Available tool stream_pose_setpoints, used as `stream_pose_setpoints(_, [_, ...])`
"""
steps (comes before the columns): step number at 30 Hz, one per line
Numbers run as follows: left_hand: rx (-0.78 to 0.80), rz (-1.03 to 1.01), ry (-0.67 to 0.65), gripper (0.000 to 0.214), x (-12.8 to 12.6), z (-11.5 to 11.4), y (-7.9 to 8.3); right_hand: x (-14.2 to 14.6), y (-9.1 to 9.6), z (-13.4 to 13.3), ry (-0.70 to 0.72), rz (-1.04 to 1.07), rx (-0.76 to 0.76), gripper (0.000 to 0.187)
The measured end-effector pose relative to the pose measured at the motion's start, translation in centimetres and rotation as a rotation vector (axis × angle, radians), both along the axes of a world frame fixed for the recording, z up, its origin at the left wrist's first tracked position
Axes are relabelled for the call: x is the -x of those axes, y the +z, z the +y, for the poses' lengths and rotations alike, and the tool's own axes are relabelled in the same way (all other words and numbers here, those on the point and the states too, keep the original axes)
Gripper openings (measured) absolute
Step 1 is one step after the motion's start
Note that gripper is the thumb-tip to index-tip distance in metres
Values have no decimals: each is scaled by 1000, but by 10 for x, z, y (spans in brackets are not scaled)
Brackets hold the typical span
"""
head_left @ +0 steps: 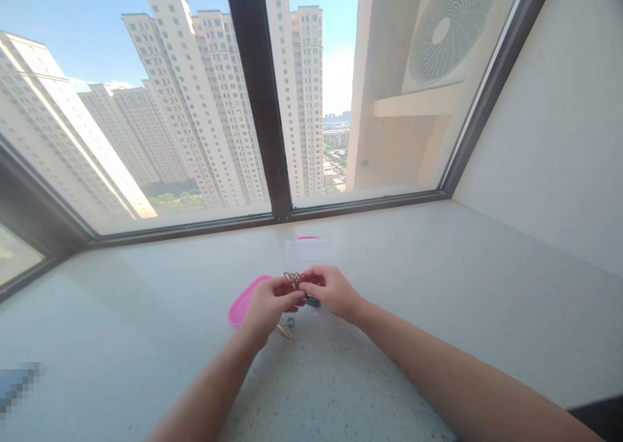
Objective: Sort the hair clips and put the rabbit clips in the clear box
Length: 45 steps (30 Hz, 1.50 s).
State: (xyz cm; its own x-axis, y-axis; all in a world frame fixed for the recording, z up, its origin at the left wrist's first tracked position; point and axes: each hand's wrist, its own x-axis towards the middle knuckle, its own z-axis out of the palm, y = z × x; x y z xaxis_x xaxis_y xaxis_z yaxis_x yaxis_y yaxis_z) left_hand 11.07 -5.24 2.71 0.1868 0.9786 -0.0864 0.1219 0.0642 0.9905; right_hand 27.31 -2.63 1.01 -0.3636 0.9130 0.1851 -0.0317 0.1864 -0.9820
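Observation:
A bundle of thin reddish-brown loops [293,278] is pinched between my two hands above the sill; its exact kind is too small to tell. My left hand [267,304] closes on it from the left, its thumb pointing inward. From the right, my right hand [337,291] grips the same bundle with thumb and fingers. Just under the fingertips shows a small dark oval thing [312,301]; whether it is held or lying there I cannot tell. Below my left hand lie a small ring [291,322] and a slim gold-coloured piece [284,331].
A pink lid [243,304] with rounded corners lies left of my hands, partly covered. Beyond them stands a clear plastic box [306,248] with a pink detail. The pale speckled sill [146,338] runs up to a dark window frame [280,202]. A white wall [549,137] rises at right.

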Motion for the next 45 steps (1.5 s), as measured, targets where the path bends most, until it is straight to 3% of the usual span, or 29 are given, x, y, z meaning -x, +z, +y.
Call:
stream_pose_setpoints(7, [-34,-15,-25,22,5,-3,8,-1,7,-5,27,128,179,17])
stream_pose_setpoints(14, [113,-50,-17,27,11,-7,19,-3,2,-7,99,112,225,29])
stream_pose_setpoints(25, [109,-46,-57,19,9,-3,11,-6,-1,-6,114,124,261,30])
stream_pose_setpoints(34, [77,-20,-75,17,9,-5,15,-4,-3,-6,89,83,214,27])
stream_pose_setpoints(45, [17,91,-85,8,8,-6,15,-3,-6,-9,78,-18,31,19])
